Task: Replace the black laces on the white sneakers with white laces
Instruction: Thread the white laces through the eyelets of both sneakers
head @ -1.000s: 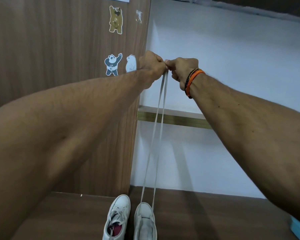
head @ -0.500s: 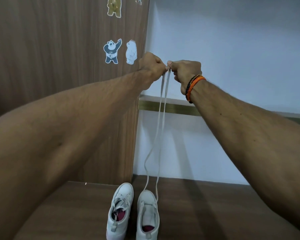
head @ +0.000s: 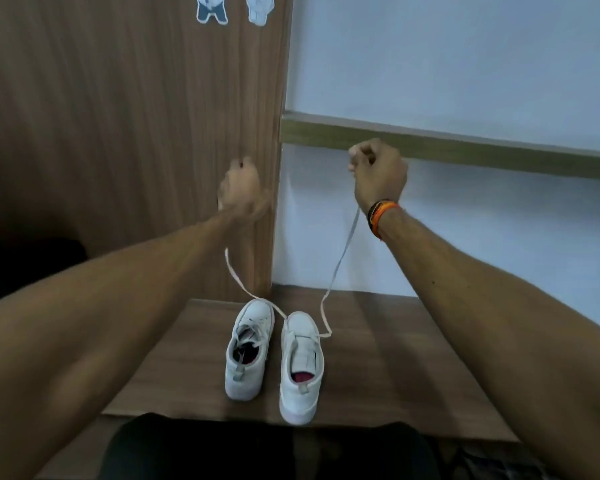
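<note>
Two white sneakers stand side by side on a brown wooden table, toes pointing away from me. The left sneaker has white laces in it. A long white lace runs through the front of the right sneaker. My right hand, with an orange and black wristband, grips one end of it high above the table. The lace's other end rises to my left hand, which is blurred and curled around it. Both lace halves hang slack.
A wood-grain panel with bear stickers stands behind the table on the left. A pale wall with an olive rail is behind on the right. My dark-clothed lap is at the table's near edge.
My hands have dropped lower and moved apart, each keeping a lace end. The lace was taut and now hangs loose. The view has tilted down toward the sneakers.
</note>
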